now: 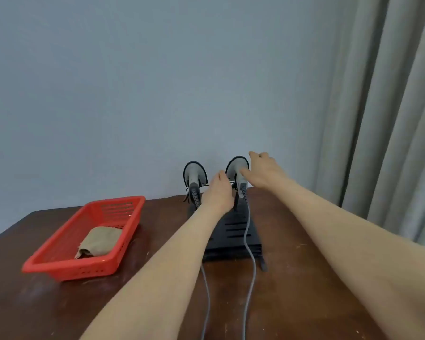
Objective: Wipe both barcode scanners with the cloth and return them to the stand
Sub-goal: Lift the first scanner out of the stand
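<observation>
At the stand [233,231]: both scanners sit docked.
Right hand [265,171]: spread; wrap right scanner [237,168] firmly.
Left hand [217,192]: loosely curled, empty; steady the stand.
Cable [249,241]: lift clear, don't snag.

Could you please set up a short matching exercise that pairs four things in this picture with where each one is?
Things:
1. cloth
2. red basket
3. right hand
4. left hand

Places:
A. on the table, left of the stand
B. between the two scanners
C. inside the basket
D. at the right-hand scanner's head

Pairs: 1-C, 2-A, 3-D, 4-B
</observation>
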Motion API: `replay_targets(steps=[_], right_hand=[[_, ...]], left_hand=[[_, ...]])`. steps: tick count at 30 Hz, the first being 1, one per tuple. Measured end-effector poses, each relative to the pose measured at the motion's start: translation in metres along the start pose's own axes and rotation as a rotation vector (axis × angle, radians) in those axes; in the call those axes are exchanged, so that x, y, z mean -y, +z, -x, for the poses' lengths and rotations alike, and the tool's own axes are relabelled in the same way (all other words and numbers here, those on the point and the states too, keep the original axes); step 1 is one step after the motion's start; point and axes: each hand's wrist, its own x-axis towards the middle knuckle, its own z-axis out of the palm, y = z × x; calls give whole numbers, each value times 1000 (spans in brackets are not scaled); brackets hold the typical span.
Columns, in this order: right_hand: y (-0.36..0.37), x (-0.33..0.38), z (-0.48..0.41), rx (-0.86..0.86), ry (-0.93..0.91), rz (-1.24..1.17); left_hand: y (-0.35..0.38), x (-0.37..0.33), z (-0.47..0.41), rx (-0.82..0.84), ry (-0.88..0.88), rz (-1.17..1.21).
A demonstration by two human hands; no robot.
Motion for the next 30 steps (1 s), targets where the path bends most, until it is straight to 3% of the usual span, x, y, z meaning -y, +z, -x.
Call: replay_targets(steps=[13, 17, 22, 30], right_hand=[[31, 0, -40, 115, 128, -78], [32, -4, -46, 201, 182, -255], [38, -5, -50, 271, 219, -424], [45, -5, -54, 293, 246, -490]], left_hand=[[46, 15, -33, 81, -151, 80], [54, 19, -36, 133, -213, 115], [61, 15, -40, 31, -214, 208], [63, 13, -44, -54, -207, 312]])
